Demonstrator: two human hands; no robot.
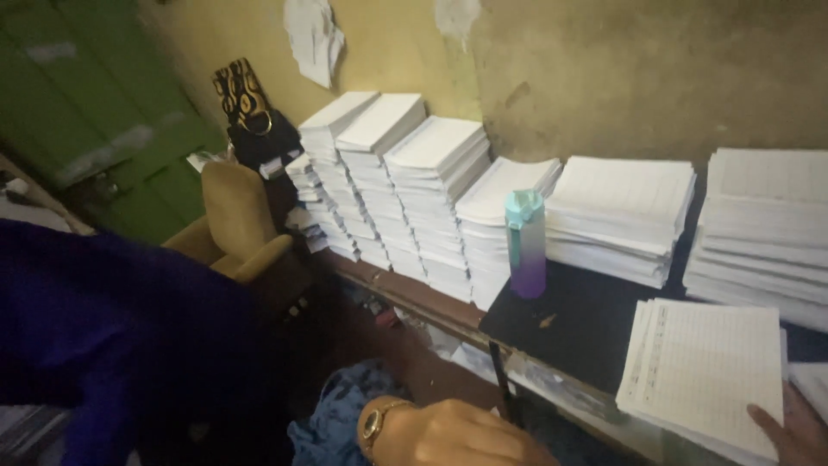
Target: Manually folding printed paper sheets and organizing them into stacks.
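From the head camera I look down at a dark counter [586, 324] set against a yellow wall.

My right hand [792, 431] is at the bottom right corner. One of its fingers [763, 420] lies on top of the near pile of lined sheets [703, 367]. The rest of the hand is cut off by the edge of the picture, so I cannot tell if it grips the pile or only rests on it.

My left hand [461, 436] is low in the middle, off the counter, with a gold watch [373, 423] on the wrist. I only see its back. It looks curled, but I cannot tell if it holds something.

The pile sits at the front of the counter, and its near side sticks out over the edge. I think the best way to handle it is to press down flat, keep the sheets lined up, and hold it with both hands so nothing slides off. I would also keep it away from the bottle [526, 244], which stands upright near the pile but not touching it.

The sheets are white with thin lines and a darker strip down the left side. The pile is thick and turned a little sideways.

Many tall stacks of white paper [431, 185] line the wall behind it.
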